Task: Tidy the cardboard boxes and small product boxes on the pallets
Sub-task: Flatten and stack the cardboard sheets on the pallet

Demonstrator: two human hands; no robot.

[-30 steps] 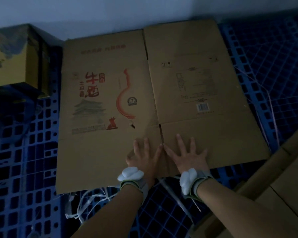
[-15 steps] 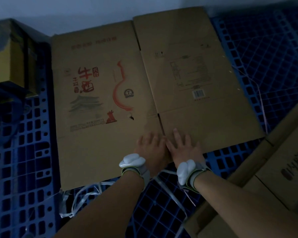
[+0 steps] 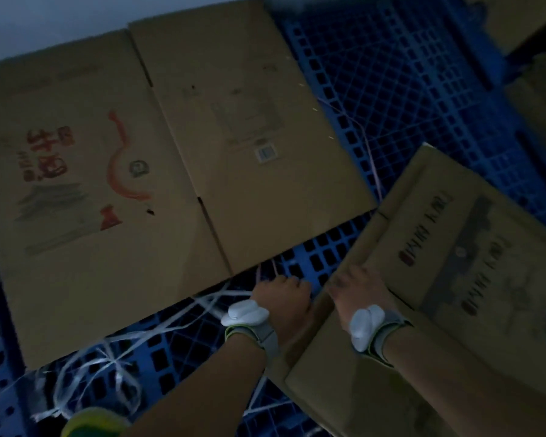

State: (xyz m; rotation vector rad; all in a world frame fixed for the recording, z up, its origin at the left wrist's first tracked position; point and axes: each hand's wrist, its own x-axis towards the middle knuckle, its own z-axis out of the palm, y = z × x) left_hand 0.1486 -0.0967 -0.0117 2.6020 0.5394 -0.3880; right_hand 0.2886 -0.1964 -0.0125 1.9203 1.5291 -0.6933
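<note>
Step in hand: both hands, left hand (image 3: pixel 282 296) and right hand (image 3: pixel 358 287), fingers curled over the second flattened carton's (image 3: pixel 448 279) near-left edge; next, likely drag it onto the laid carton (image 3: pixel 171 152) beyond them.

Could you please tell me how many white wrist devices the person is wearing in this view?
2. One white wrist device sits on the left wrist, above the strapping; the other sits on the right wrist, over the cardboard box at lower right. None appears hidden.

A flattened brown box (image 3: pixel 158 171) with red print lies on the blue pallet (image 3: pixel 423 99). At four o'clock, a second flat box (image 3: pixel 460 279) lies tilted.
</note>
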